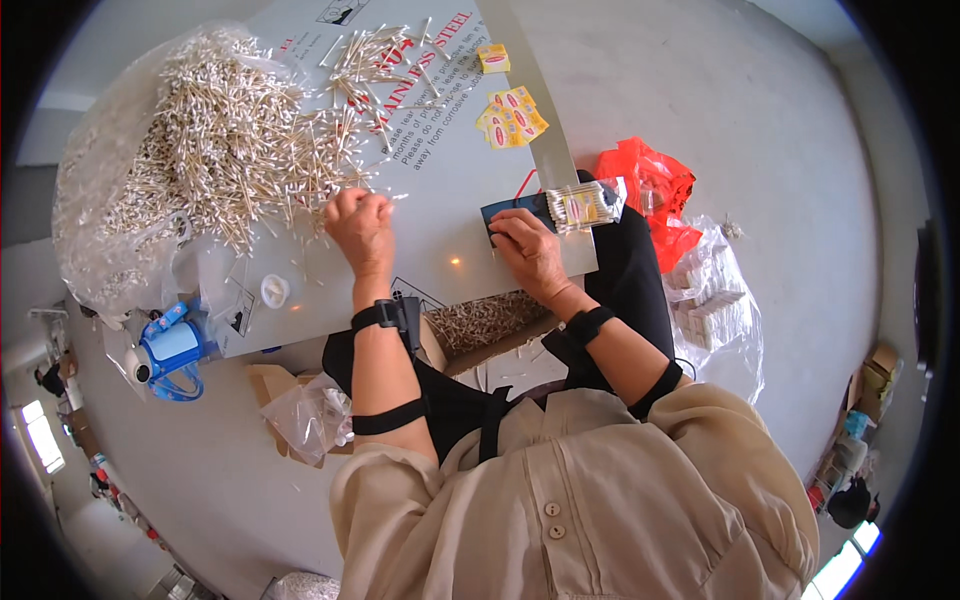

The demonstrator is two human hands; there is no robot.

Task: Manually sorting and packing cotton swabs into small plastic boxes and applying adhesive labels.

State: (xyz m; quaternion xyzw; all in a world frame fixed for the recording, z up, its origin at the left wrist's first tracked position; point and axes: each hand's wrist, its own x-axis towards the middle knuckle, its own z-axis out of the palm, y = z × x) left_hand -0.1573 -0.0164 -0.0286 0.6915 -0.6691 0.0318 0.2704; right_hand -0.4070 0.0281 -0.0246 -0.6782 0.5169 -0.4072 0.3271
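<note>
A big heap of cotton swabs [215, 140] with wooden sticks covers the left of a white sheet [450, 170] used as a work surface. My left hand [360, 225] is closed at the heap's near edge, gripping a bunch of swabs. My right hand [527, 250] presses on a dark blue holder [510, 208] at the sheet's right edge. A filled clear pack of swabs [588, 203] lies just beyond that holder. Several yellow labels [512, 115] lie further up the sheet.
A clear bag [90, 230] holds more swabs at the left. A blue tape dispenser [172, 350] sits by the sheet's near left corner. A red plastic bag [650, 185] and a clear bag of packed boxes [715, 295] lie on the floor at the right. A box of swabs [490, 320] rests below the sheet.
</note>
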